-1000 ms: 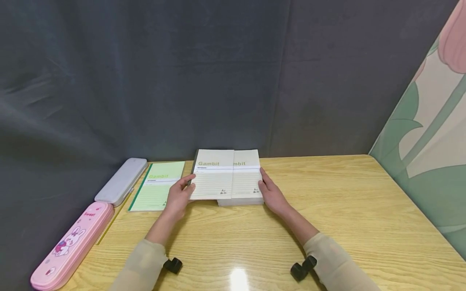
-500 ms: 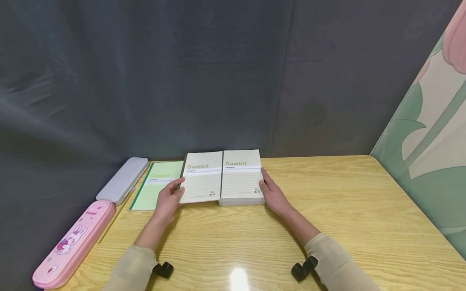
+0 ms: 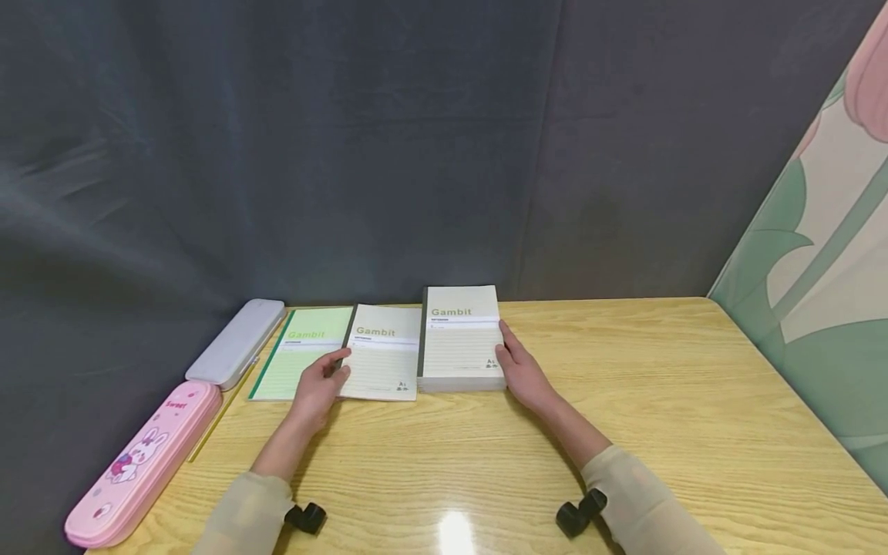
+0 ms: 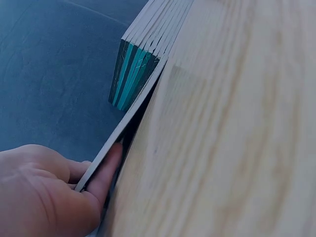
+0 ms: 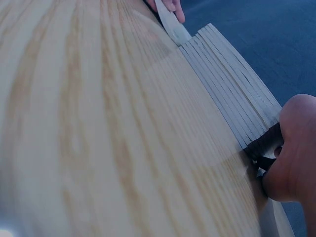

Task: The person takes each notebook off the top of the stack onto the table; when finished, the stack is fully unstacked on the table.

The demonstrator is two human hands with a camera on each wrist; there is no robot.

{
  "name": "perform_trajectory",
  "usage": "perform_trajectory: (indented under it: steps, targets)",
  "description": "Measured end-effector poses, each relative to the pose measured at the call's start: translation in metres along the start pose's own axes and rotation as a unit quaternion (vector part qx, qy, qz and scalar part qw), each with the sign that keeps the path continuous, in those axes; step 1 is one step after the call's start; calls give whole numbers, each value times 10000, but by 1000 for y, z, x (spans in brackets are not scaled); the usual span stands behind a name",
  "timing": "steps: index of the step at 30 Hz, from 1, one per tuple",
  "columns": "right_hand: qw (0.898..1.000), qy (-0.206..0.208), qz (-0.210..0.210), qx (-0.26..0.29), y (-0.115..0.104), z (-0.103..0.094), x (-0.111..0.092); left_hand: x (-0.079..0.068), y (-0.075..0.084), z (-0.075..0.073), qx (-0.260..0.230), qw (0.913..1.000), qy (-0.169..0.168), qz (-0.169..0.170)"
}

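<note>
In the head view my left hand (image 3: 317,391) pinches the left edge of a cream Gambit notebook (image 3: 383,366) with a dark spine. The left wrist view shows this notebook (image 4: 129,117) tilted, its held side raised off the table and its far edge low beside the stack. A thick stack of notebooks (image 3: 461,347) stands just to its right, a cream one on top. My right hand (image 3: 525,378) rests against the stack's right side, fingers extended along it. Green and dark spines (image 4: 131,76) show on the stack in the left wrist view.
A green Gambit notebook (image 3: 277,378) lies left of the cream one, partly covered by my left hand. Further left are a thin yellow pencil-like stick (image 3: 220,412), a pale lavender case (image 3: 236,345) and a pink rabbit pencil case (image 3: 142,466). A dark curtain (image 3: 416,154) hangs behind the table.
My left hand has drawn the cream notebook left off the stack and lowered it toward the table, between the stack and the green notebook. My right hand has stayed at the stack.
</note>
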State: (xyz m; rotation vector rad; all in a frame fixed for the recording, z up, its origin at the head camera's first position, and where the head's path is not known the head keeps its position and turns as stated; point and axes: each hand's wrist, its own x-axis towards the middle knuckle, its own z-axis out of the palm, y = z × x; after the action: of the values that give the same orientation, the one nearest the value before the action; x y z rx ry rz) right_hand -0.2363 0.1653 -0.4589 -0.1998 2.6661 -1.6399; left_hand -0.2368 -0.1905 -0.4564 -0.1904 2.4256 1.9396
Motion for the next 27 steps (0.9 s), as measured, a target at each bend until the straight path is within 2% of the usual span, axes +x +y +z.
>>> perform_trajectory:
  steps: [6, 11, 18, 22, 24, 27]
  targets:
    - [10000, -19, -4, -65, 2, -1, 0, 0, 2, 2, 611, 9978, -200, 143]
    - [9999, -46, -63, -64, 3, -1, 1, -3, 12, 3, 1274, 9914, -256, 153]
    - [10000, -57, -57, 56, 2, 1, 2, -9, 24, 4, 2464, 9677, -417, 326]
    - [9999, -56, -39, 88, 1, 1, 2, -13, 29, 9, 2924, 9545, -500, 292]
    - [9999, -48, -42, 81, 0, 1, 1, -14, 30, 11, 3049, 9505, -506, 311]
    - [10000, -30, -46, 44, -1, 0, 1, -14, 30, 13, 3045, 9503, -438, 477]
